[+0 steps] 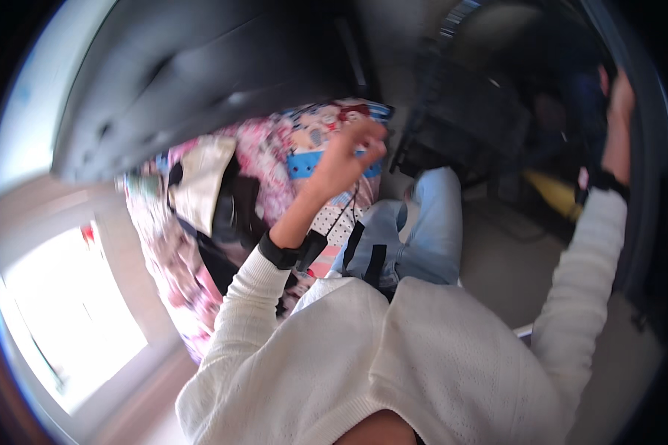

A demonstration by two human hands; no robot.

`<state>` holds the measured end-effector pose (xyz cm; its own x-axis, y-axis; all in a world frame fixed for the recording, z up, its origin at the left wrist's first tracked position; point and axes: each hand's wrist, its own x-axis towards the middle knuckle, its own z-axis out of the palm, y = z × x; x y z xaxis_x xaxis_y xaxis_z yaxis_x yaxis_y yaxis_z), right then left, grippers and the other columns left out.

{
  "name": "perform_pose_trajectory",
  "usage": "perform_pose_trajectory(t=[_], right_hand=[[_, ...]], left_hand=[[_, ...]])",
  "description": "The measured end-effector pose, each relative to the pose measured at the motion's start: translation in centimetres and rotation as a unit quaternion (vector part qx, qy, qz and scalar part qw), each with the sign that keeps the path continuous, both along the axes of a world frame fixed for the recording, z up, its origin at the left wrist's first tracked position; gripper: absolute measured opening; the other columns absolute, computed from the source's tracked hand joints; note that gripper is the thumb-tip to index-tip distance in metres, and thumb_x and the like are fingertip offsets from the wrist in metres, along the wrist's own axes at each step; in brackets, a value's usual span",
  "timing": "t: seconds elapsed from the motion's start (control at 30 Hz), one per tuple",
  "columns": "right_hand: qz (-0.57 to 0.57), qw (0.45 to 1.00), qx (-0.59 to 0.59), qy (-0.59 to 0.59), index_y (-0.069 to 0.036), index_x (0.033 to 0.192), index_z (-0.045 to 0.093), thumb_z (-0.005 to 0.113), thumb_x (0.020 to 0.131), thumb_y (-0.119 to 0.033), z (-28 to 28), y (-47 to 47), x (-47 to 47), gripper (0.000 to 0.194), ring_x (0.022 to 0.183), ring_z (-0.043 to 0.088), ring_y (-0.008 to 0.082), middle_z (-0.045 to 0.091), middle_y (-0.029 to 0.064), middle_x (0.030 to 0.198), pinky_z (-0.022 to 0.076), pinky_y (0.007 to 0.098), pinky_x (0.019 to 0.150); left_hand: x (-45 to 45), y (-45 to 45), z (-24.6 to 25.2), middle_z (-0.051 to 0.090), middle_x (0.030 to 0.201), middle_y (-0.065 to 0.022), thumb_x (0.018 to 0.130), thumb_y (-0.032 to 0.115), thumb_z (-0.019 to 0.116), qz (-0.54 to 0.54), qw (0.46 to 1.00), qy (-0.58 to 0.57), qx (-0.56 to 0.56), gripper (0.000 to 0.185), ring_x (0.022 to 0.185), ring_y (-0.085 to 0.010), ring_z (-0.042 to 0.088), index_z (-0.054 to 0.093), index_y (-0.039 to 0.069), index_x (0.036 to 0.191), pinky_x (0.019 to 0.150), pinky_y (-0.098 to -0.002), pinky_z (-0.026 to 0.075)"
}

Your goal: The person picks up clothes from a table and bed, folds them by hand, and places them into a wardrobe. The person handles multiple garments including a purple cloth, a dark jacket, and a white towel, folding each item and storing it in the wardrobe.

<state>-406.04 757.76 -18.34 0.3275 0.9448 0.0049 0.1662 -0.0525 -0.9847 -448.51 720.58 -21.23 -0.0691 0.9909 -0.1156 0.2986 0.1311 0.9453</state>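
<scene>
My left hand is raised in front of me above patterned bedding. Its fingers are bent with the thumb apart, and nothing shows in it; the hand is a little blurred. A black band circles that wrist. Far out to the right, my right hand is at the edge of a dark upright surface. Shadow and blur hide its fingertips, so I cannot tell whether it grips that edge. Another black band is on the right wrist.
A black tufted padded panel rises beyond the bedding. On the bedding lie a cream cloth item and dark items. A bright window is at left. Dark clutter and a yellow object stand right of my legs.
</scene>
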Motion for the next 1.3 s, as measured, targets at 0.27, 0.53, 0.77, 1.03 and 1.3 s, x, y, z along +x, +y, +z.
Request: perform_pose_trajectory(t=[0.27,0.53,0.77,1.03,1.3], right_hand=[[0.043,0.994,0.006,-0.096,0.0,0.092,0.063,0.05,0.096,-0.037,-2.7,5.5,4.8,0.039,0.051,0.055,0.0131,0.063,0.0112,0.069,0.0424,0.0221,0.044],[-0.197,0.905,0.118,-0.358,0.0,0.076,0.069,0.055,0.078,-0.02,-1.0,5.0,-0.3,0.025,0.058,0.063,0.0286,0.066,0.0211,0.071,0.0497,0.0411,0.054],[-0.048,0.828,0.497,-0.257,-0.004,0.071,0.075,0.06,0.06,-0.017,1.4,4.0,-17.8,0.023,0.066,0.066,0.0286,0.068,0.0151,0.067,0.0529,0.0395,0.065],[0.346,0.889,0.297,-0.05,0.004,0.088,0.07,0.066,0.077,0.003,-2.4,-23.2,-45.0,0.011,0.085,0.068,0.0223,0.07,0.0152,0.091,0.0546,0.0281,0.08],[0.626,0.758,0.178,0.046,0.0,0.1,0.068,0.062,0.086,-0.001,-0.8,-54.0,-52.7,0.015,0.09,0.063,0.0129,0.068,0.0069,0.1,0.0496,0.0205,0.076]], left_hand=[[-3.6,-19.7,-7.0,0.065,0.099,-0.013,0.08,0.006,0.061,0.243,0.97,0.001,-0.005,0.022,0.088,-0.0241,0.065,0.062,-0.002,0.1,0.08,-0.0343,0.05],[3.3,-37.0,-6.9,0.067,0.1,-0.014,0.084,0.013,0.062,0.441,0.889,-0.02,-0.119,0.025,0.093,-0.0257,0.064,0.061,-0.001,0.105,0.081,-0.0364,0.05],[13.4,-46.0,-6.1,0.063,0.107,-0.008,0.09,0.012,0.059,0.508,0.842,-0.078,-0.165,0.026,0.102,-0.0193,0.06,0.057,0.002,0.115,0.09,-0.0334,0.045],[23.5,-57.1,-3.7,0.061,0.108,-0.0101,0.094,0.017,0.057,0.639,0.747,-0.13,-0.128,0.029,0.101,-0.0185,0.06,0.055,0.002,0.119,0.089,-0.0326,0.047],[31.6,-70.6,-8.0,0.063,0.105,-0.0111,0.091,0.019,0.061,0.745,0.639,-0.163,-0.096,0.03,0.097,-0.0202,0.061,0.057,0.0,0.115,0.087,-0.0333,0.049]])
